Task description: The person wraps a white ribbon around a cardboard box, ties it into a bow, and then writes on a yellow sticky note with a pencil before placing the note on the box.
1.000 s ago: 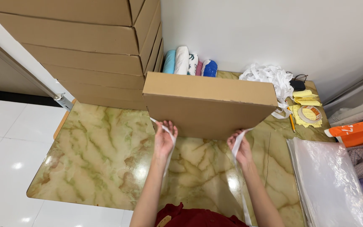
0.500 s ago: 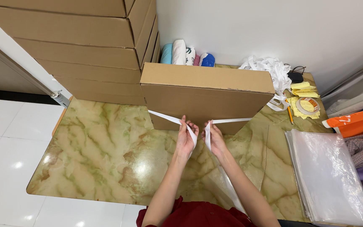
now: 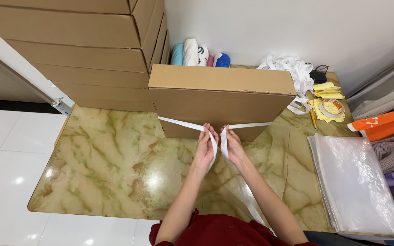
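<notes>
A brown cardboard box (image 3: 220, 98) stands on a green marbled table (image 3: 110, 168). A white strap (image 3: 181, 123) runs round the box's near face from both sides. My left hand (image 3: 204, 148) grips the left end of the strap just in front of the box. Close beside it, my right hand (image 3: 232, 146) grips the right end, whose loose tail hangs down towards me. The two hands nearly touch at the middle of the box's front.
Several flat cardboard boxes (image 3: 74, 50) are stacked at the back left. Behind the box lie rolled fabrics (image 3: 192, 52) and a heap of white strap (image 3: 292, 73). Yellow papers, a tape roll (image 3: 331, 108) and a pencil lie right; clear plastic bags (image 3: 356, 182) are stacked nearer.
My hands came together from the box's two lower corners to the middle of its front, pulling the strap ends with them. In the last half second they barely moved.
</notes>
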